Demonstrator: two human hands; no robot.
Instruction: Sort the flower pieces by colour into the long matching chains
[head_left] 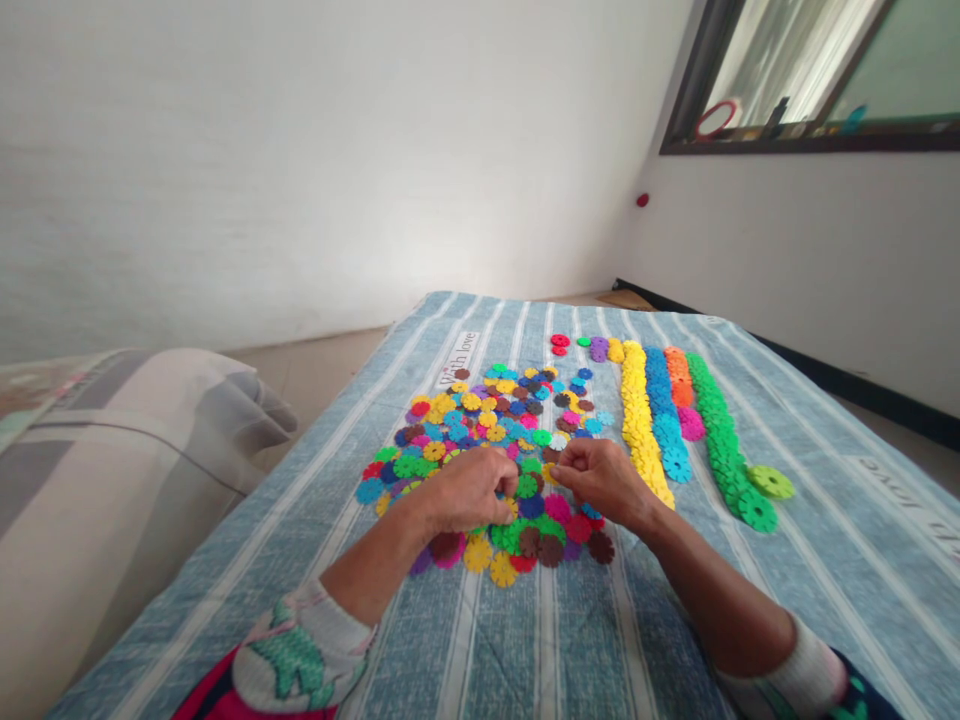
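You had both hands over the near part of a heap of plastic snowflake discs, which lay spread on a blue striped bed cover. Your left hand was curled downward, its fingers close together over the discs; I could not tell whether they gripped one. Your right hand reached in from the other side, with thumb and fingertips drawn close together beside a small yellow disc. The fingertips hid whatever lay between them, so a hold could not be confirmed. The two hands were near each other but not touching.

To the right of the heap lay long overlapping rows: yellow discs, blue discs, orange discs and green discs. A loose green disc lay beyond the end of the green row. Small groups of red discs and purple discs sat at the far side.

Handling estimate: each disc looked thin, light and stiff, so it would likely slide easily on the cover. Its notched rim offered the best hold, pinched between thumb and forefinger. Discs overlapping in the heap may shift when a neighbour is lifted.
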